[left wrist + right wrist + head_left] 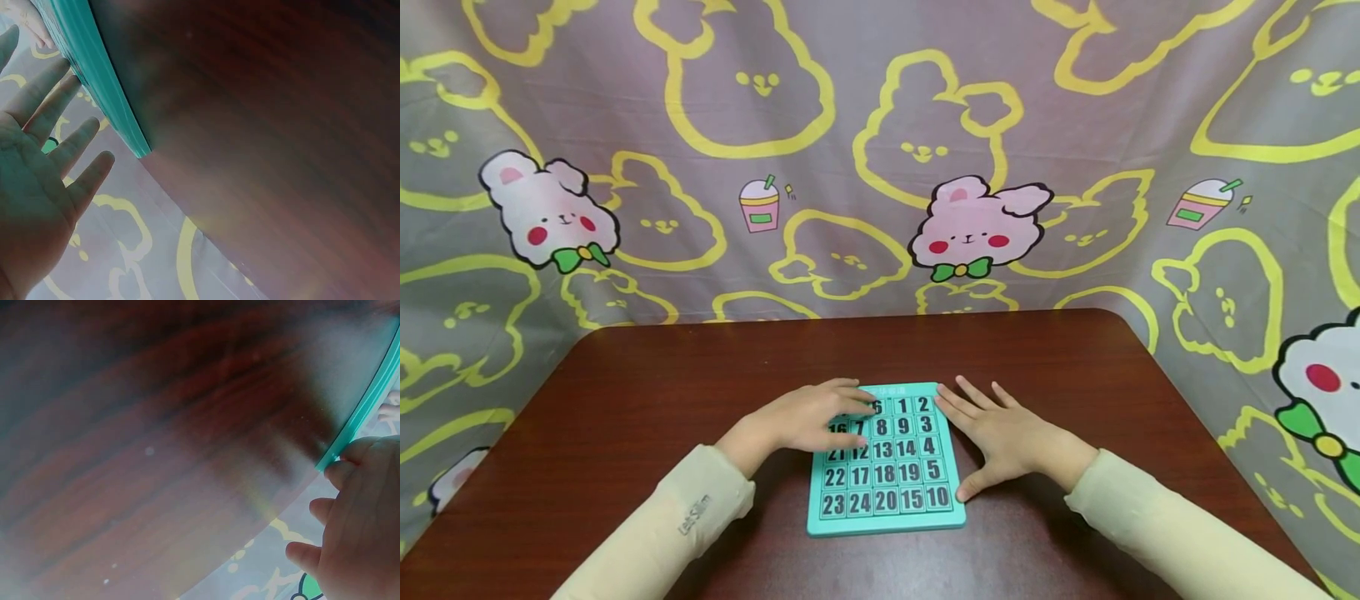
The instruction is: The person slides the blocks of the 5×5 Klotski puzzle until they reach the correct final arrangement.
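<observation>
Puzzle board (886, 528): flat on table (647, 383); probably light, stiff
Tiles (884, 476): likely slick; slide by fingertip
Left hand (808, 417): fingers spread over upper-left tiles
Right hand (1011, 435): fingers spread, thumb at right rim (948, 454)
Hold: side rims

board (886, 527): turquoise, black-numbered | table (1037, 542): red-brown | backdrop (850, 179): grey, yellow cartoon outlines

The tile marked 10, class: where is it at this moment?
In the head view, the tile marked 10 sits at the bottom right of the turquoise number puzzle, just right of tile 15 and below tile 5.
</observation>
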